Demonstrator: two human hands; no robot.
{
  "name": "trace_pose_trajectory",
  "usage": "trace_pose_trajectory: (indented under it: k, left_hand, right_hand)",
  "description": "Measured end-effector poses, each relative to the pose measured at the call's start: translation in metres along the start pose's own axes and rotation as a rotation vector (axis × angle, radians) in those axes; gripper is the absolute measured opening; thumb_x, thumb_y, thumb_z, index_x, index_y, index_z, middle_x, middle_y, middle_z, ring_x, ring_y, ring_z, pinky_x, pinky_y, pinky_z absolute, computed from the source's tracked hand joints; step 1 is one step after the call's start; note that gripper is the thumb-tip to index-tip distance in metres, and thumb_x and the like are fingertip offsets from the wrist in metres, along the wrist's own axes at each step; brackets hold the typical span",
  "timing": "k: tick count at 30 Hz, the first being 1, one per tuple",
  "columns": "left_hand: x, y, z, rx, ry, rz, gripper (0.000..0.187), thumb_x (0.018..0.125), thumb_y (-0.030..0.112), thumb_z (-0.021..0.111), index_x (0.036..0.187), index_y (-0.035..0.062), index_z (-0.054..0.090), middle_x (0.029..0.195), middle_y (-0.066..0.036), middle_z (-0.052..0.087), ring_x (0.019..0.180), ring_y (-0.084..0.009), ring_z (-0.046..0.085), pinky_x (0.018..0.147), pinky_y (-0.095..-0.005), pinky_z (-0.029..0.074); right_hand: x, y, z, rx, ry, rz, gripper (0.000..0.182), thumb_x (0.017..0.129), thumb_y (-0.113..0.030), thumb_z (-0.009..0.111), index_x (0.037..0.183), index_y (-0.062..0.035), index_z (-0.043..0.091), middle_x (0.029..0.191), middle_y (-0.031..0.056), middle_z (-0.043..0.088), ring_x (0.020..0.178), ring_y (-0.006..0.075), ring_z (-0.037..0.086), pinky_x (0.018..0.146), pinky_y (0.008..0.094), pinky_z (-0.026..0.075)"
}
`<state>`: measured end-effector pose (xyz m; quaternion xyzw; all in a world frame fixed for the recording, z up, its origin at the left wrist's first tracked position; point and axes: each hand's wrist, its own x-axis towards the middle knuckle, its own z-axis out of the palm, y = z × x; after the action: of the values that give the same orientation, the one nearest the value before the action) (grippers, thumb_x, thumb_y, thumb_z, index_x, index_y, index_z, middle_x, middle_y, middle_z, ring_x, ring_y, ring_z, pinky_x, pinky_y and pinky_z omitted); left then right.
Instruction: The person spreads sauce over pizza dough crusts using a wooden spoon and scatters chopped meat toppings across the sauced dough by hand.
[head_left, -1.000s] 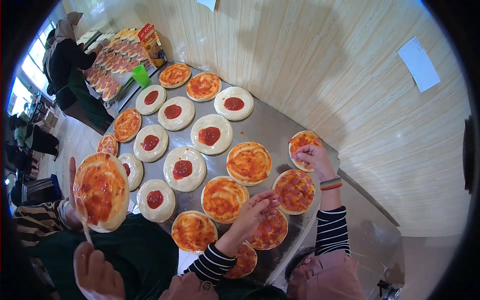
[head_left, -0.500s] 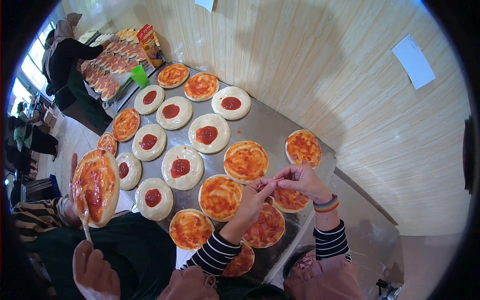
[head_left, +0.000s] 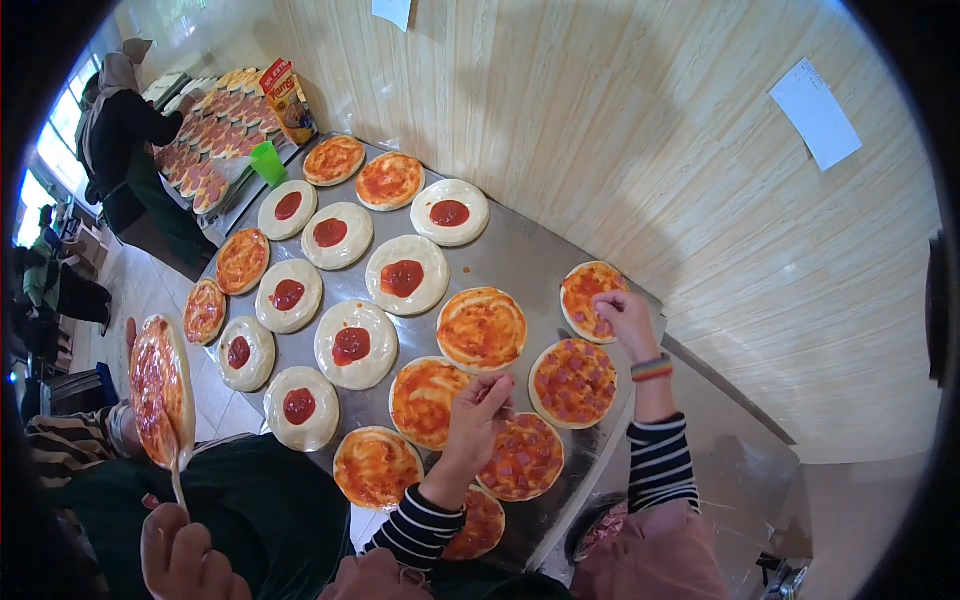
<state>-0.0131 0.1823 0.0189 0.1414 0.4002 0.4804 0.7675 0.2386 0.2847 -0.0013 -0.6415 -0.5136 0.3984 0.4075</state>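
My right hand (head_left: pixel 627 320), with a rainbow band at the wrist, is pinched over the edge of a sauced pizza base (head_left: pixel 588 297) at the table's right end. Below it lies a pizza with pink meat cubes (head_left: pixel 573 383). My left hand (head_left: pixel 480 418) is closed, fingertips together, between a plain sauced base (head_left: pixel 424 402) and another meat-topped pizza (head_left: pixel 524 457). What either hand holds is too small to make out.
A co-worker's hand (head_left: pixel 185 555) at the left spreads sauce with a spoon on a raised base (head_left: pixel 160 390). Several dough rounds with sauce dollops (head_left: pixel 355 345) lie on the metal table (head_left: pixel 520 235). A green cup (head_left: pixel 267 163) and another person (head_left: pixel 125 150) are farther back.
My hands, together before, are now apart: the right has moved up and right over the far-right base, the left slightly down and left. The co-worker's raised base has tilted.
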Motion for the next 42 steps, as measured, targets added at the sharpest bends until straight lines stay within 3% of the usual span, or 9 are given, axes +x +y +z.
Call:
trace_pose_trajectory:
  k: [11,15,18,20,24,28,31,35,42]
  left_hand:
    - [0.000,0.000,-0.008,-0.045,0.050,-0.021,0.013,0.082,0.008,0.055,0.094,0.0055,0.053,0.082,0.000,0.054,0.066,-0.0095,0.051,0.059,-0.0224,0.045]
    - [0.007,-0.003,-0.013,-0.036,0.016,-0.022,0.014,0.081,0.009,0.056,0.095,0.0056,0.053,0.085,-0.001,0.056,0.068,-0.0085,0.052,0.059,-0.0217,0.045]
    - [0.011,-0.002,-0.005,-0.040,0.022,-0.012,0.014,0.081,0.009,0.057,0.095,0.0055,0.053,0.087,-0.001,0.057,0.069,-0.0082,0.053,0.060,-0.0213,0.045]
    - [0.014,0.002,0.003,-0.045,0.052,-0.002,0.014,0.082,0.009,0.056,0.095,0.0051,0.053,0.084,-0.002,0.057,0.068,-0.0091,0.053,0.061,-0.0216,0.045]
    - [0.021,-0.003,0.010,0.012,0.020,0.024,0.014,0.082,0.009,0.055,0.095,0.0051,0.053,0.087,-0.002,0.058,0.071,-0.0088,0.054,0.063,-0.0208,0.045]
    - [0.027,-0.014,0.014,0.082,-0.006,0.042,0.018,0.081,0.012,0.058,0.096,0.0034,0.053,0.088,-0.003,0.058,0.074,-0.0084,0.054,0.060,-0.0216,0.046]
    - [0.024,-0.012,0.020,0.054,-0.028,0.036,0.021,0.083,0.010,0.054,0.102,0.0021,0.050,0.095,-0.006,0.055,0.079,-0.0102,0.054,0.066,-0.0241,0.047]
    - [0.020,-0.007,0.015,-0.116,-0.063,-0.015,0.027,0.085,0.004,0.043,0.112,0.0015,0.043,0.103,-0.008,0.052,0.088,-0.0132,0.053,0.076,-0.0258,0.044]
    - [0.015,0.006,0.012,-0.255,-0.192,-0.107,0.040,0.083,-0.002,0.034,0.123,-0.0017,0.033,0.121,-0.014,0.042,0.109,-0.0214,0.045,0.093,-0.0316,0.038]
  right_hand:
    - [0.055,0.026,0.026,-0.567,-0.074,-0.202,0.003,0.066,-0.004,0.059,0.067,-0.0019,0.060,0.068,0.0153,0.060,0.066,0.0273,0.059,0.063,0.0348,0.046]
    - [0.058,0.025,0.030,-0.683,-0.128,-0.191,0.004,0.066,0.002,0.057,0.070,0.0015,0.059,0.070,0.0136,0.061,0.063,0.0211,0.059,0.058,0.0293,0.047]
    - [0.049,0.019,0.034,-0.808,0.046,-0.385,0.006,0.065,-0.005,0.059,0.070,-0.0021,0.061,0.073,0.0156,0.059,0.064,0.0282,0.057,0.063,0.0351,0.046]
    - [0.040,0.013,0.034,-0.430,0.106,-0.346,0.009,0.068,-0.006,0.060,0.077,-0.0019,0.061,0.073,0.0116,0.059,0.064,0.0228,0.058,0.061,0.0299,0.047]
    - [-0.026,-0.055,0.040,0.094,-0.508,0.002,0.014,0.078,-0.007,0.059,0.088,0.0020,0.058,0.082,0.0045,0.060,0.073,0.0081,0.056,0.066,0.0212,0.046]
    - [-0.053,-0.072,0.044,0.201,-0.695,-0.086,0.013,0.077,-0.004,0.058,0.089,0.0020,0.058,0.080,0.0048,0.060,0.072,0.0090,0.057,0.064,0.0209,0.046]
    - [-0.034,-0.056,0.036,0.129,-0.542,-0.063,0.012,0.076,-0.002,0.059,0.086,0.0024,0.058,0.077,0.0050,0.060,0.071,0.0086,0.057,0.062,0.0200,0.046]
    - [0.031,-0.008,0.017,0.041,0.043,-0.049,0.008,0.070,-0.002,0.062,0.076,0.0020,0.060,0.069,0.0067,0.062,0.061,0.0111,0.058,0.056,0.0230,0.046]
    - [0.080,0.037,0.024,-0.352,0.199,-0.145,0.004,0.065,-0.004,0.063,0.065,0.0000,0.061,0.065,0.0127,0.061,0.060,0.0226,0.059,0.059,0.0304,0.047]
